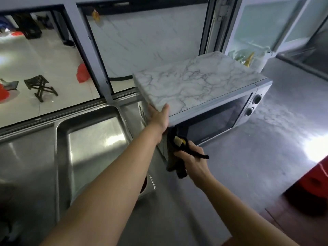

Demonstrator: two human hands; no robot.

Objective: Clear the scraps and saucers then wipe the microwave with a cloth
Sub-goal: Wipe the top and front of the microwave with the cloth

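Observation:
A silver microwave [218, 119] with a marble-patterned top [195, 84] stands on the steel counter, its dark door facing front right. My left hand [158, 116] holds the near left corner of the top, thumb on the marble surface and fingers round the left side. My right hand [190, 158] grips a bunched black cloth [174, 157] with a yellow patch, just in front of the microwave's lower left front corner. No scraps or saucers are visible.
A steel sink basin [92, 142] lies left of the microwave. The steel counter [257, 153] stretches to the right. A window [44, 64] runs behind the sink. A glass cabinet [266, 27] stands at the back right, and a red object [316, 181] sits low right.

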